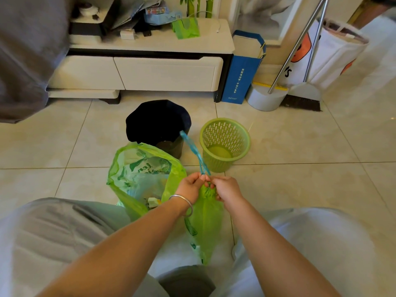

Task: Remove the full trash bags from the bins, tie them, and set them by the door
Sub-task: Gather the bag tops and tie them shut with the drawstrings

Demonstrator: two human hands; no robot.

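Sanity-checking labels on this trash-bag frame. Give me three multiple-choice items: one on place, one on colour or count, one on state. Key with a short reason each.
1. Where does the green perforated plastic basket stand?
A. On the white TV cabinet
B. On the tiled floor, right of the black bin
C. Inside the blue paper bag

2. What colour is the drawstring of the bag being tied?
A. Blue
B. Red
C. White

3. What is the state of the second green plastic bag, left of the hands?
A. Tied shut
C. Still inside a bin
B. Open at the top, rubbish showing

Key:
1 B: it sits on tiles beside the black bin.
2 A: blue strands rise from where the left hand and right hand pinch the gathered neck of the held green bag.
3 B: its mouth gapes, contents are visible.
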